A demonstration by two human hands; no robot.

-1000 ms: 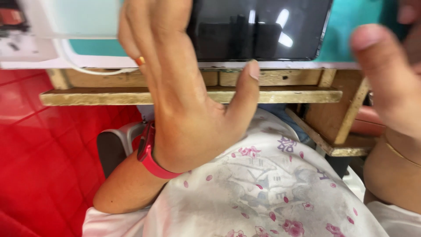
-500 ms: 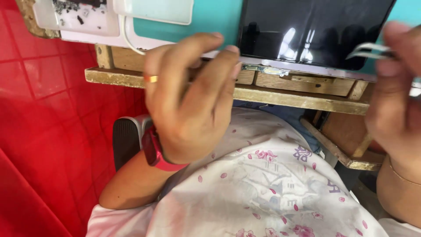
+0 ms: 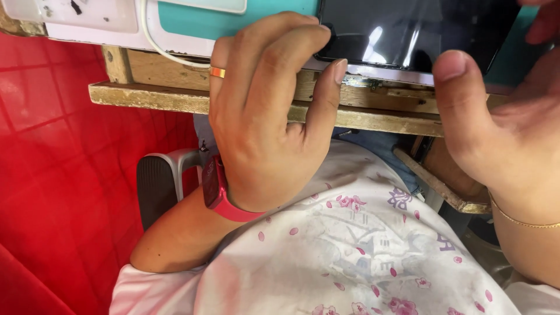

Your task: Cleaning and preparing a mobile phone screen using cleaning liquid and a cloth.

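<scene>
Gripping the near corner of a dark tablet [image 3: 408,32], the left hand [image 3: 262,116] curls half-closed; the right hand [image 3: 501,134] hovers open, empty, beside the table [image 3: 151,96] edge.

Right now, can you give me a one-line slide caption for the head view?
Left hand grips the dark glossy tablet's lower-left corner at the worn wooden bench edge; right hand hovers open alongside.

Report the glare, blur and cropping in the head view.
Head view: bright streaks of glare cross the dark glossy screen; the left hand, gripping its corner, is sharp, with the gold ring and red wristband crisp; the right hand is large, slightly soft and cut by the frame's right edge; light is even, with soft shadow under the wooden ledge.
</scene>
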